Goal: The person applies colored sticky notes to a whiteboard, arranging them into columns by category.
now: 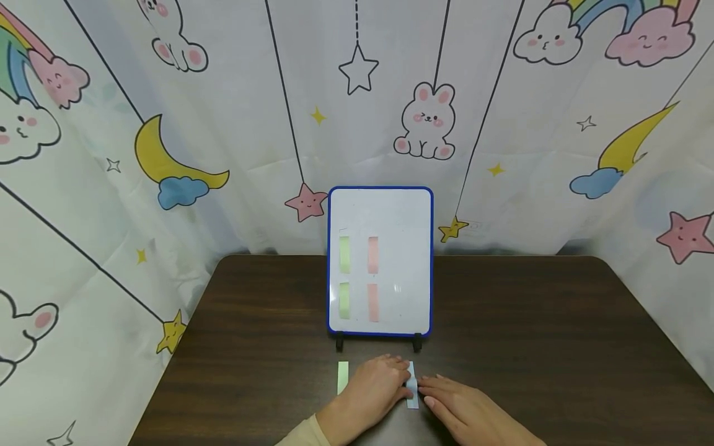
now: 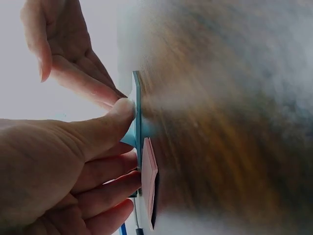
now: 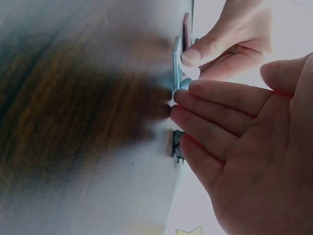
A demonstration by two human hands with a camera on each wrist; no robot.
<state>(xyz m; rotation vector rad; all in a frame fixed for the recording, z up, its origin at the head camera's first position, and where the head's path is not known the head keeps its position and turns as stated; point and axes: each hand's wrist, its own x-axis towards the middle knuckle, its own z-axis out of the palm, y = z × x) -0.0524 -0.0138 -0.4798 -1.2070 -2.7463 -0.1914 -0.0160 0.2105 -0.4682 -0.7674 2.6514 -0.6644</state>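
Observation:
A narrow blue sticky-note pad lies upright on the table in front of the whiteboard. My left hand is over it, pinching its top sheet between thumb and fingers. In the left wrist view that blue sheet bows away from the pad, close to the left thumb. My right hand lies flat at the pad's right side, its straight fingertips against the edge. A pink pad is beside the blue one, hidden by the left hand in the head view. Left of that hand is a green pad.
A blue-framed whiteboard stands on black feet behind the hands. On it are two green strips in one column and two pink strips in another. A patterned curtain hangs behind the dark wooden table.

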